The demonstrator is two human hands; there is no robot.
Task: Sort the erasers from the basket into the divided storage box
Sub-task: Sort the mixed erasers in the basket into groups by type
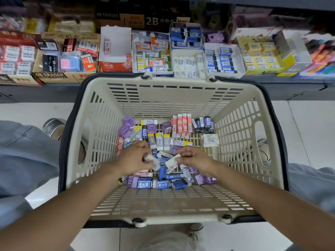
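Observation:
A cream plastic basket [174, 212] stands in front of me with several packaged erasers on its floor: purple ones, blue ones, orange-red ones [182, 124] and yellow-white ones [159, 141]. Both hands are down inside it over the pile. My left hand [134, 157] pinches a small white eraser [150, 158]. My right hand [194, 157] pinches a white-sleeved eraser [172, 161] by its end. Beyond the basket, on the shelf, sit the divided storage boxes: a mostly bare orange 2B box [116, 65], a mixed compartment [152, 57], a white-eraser section [188, 67] and a blue-eraser section [222, 60].
More eraser cartons line the shelf: a 4B ERASER carton [52, 76] at the left and a yellow 2B box [261, 57] at the right. The basket has dark handles [62, 142] folded along its sides. Legs in grey trousers and shoes flank the basket on a white tiled floor.

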